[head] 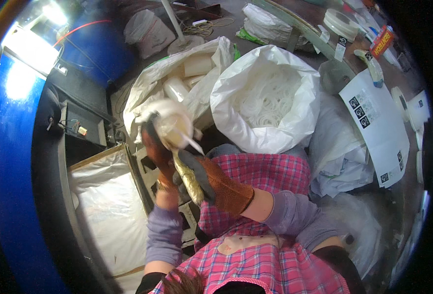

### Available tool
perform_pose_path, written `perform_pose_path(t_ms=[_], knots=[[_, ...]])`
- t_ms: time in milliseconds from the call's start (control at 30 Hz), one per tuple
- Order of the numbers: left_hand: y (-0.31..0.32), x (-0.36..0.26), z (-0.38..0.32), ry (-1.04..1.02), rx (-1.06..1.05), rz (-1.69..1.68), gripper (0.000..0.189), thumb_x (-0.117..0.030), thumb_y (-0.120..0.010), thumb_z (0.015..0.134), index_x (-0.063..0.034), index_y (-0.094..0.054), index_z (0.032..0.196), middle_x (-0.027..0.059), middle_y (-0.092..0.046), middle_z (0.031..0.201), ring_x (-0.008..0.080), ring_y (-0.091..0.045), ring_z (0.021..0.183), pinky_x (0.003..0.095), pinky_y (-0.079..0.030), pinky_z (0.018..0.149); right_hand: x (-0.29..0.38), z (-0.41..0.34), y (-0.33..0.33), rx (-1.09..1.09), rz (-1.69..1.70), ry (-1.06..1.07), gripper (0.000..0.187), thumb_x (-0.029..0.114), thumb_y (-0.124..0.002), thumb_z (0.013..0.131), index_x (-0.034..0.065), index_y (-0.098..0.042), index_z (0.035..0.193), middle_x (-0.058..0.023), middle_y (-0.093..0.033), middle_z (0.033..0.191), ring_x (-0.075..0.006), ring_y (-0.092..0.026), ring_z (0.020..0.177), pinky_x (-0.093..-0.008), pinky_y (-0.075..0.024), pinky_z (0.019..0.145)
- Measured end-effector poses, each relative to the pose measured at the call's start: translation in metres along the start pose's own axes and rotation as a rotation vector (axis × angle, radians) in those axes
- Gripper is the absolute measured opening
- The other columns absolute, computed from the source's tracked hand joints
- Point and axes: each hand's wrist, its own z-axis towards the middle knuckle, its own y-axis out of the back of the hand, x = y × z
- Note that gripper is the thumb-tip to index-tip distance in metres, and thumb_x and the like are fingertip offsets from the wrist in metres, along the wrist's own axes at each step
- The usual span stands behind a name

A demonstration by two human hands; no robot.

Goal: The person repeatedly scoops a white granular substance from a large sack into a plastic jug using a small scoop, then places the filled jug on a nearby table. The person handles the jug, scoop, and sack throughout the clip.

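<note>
Both hands wear brown knit gloves with dark grey palms. My left hand (157, 147) is closed around the side of a whitish, translucent round plastic part (174, 126), blurred, with an open end facing up. My right hand (212, 180) grips a tool whose handle is wrapped in yellowish tape (188, 178). A pale, narrow blade or strip (190, 141) lies across the opening of the part; its kind cannot be told. Beyond the hands, a white sack (223, 117) holds many thin translucent plastic rings (271, 99). Another sack (139, 95) holds white cylindrical plastic parts (175, 89).
At left stand a blue panel (14, 147) and a box lined with plastic sheet (109, 209). A work table at right bears a printed sheet (380, 128), rolls of tape (339, 22) and a red box (382, 41). Plastic bags (337, 147) lie beneath. A pole base (185, 44) stands ahead.
</note>
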Motion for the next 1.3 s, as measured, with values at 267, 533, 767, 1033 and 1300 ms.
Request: perform_pose_path(t_ms=[267, 533, 767, 1033, 1300], knots=[[-0.019, 0.121, 0.157, 0.047, -0.183, 0.160, 0.097, -0.032, -0.095, 0.054, 0.0026, -0.050, 0.132, 0.0213, -0.060, 0.122, 0.0350, -0.060, 0.110, 0.0407, -0.048, 0.097, 0.085, 0.011, 0.169, -0.684, -1.880, 0.192, 0.030, 0.020, -0.056, 0.093, 0.0039, -0.058, 0.119, -0.0144, -0.065, 0.075, -0.0305, -0.066, 0.066, -0.0431, -0.0526, 0.060], [0.029, 0.038, 0.122, -0.375, -0.092, 0.288, 0.046, -0.027, -0.094, 0.056, -0.0042, -0.066, 0.085, 0.0192, -0.062, 0.121, 0.0345, -0.062, 0.109, 0.0410, -0.053, 0.092, 0.088, 0.051, 0.255, -0.611, -2.033, 0.116, 0.027, 0.031, -0.059, 0.090, 0.0059, -0.064, 0.097, -0.0161, -0.062, 0.091, -0.0353, -0.064, 0.082, -0.0458, -0.0512, 0.074], [-0.012, 0.062, 0.114, -0.198, -0.016, 0.222, 0.063, -0.024, -0.092, 0.059, -0.0076, -0.063, 0.113, 0.0184, -0.060, 0.123, 0.0355, -0.059, 0.112, 0.0439, -0.049, 0.096, 0.055, 0.091, 0.328, -0.820, -1.514, 0.173, 0.032, 0.037, -0.060, 0.087, 0.0060, -0.064, 0.088, -0.0178, -0.066, 0.095, -0.0361, -0.063, 0.092, -0.0479, -0.0497, 0.080], [-0.006, 0.071, 0.102, -0.024, -0.028, 0.139, 0.057, -0.020, -0.092, 0.060, -0.0048, -0.064, 0.108, 0.0176, -0.059, 0.121, 0.0320, -0.059, 0.110, 0.0396, -0.048, 0.094, 0.103, 0.062, 0.271, -0.742, -1.499, 0.392, 0.020, 0.015, -0.060, 0.089, 0.0049, -0.068, 0.105, -0.0185, -0.067, 0.098, -0.0336, -0.065, 0.096, -0.0402, -0.0515, 0.083], [-0.022, -0.121, 0.070, -0.110, 0.570, -0.456, 0.094, -0.027, -0.092, 0.059, -0.0004, -0.043, 0.134, 0.0201, -0.054, 0.131, 0.0397, -0.052, 0.120, 0.0469, -0.037, 0.107, 0.188, -0.042, 0.158, -0.645, -1.700, 0.553, 0.033, 0.004, -0.065, 0.079, 0.0042, -0.065, 0.111, -0.0190, -0.059, 0.105, -0.0405, -0.058, 0.094, -0.0463, -0.0476, 0.084]])
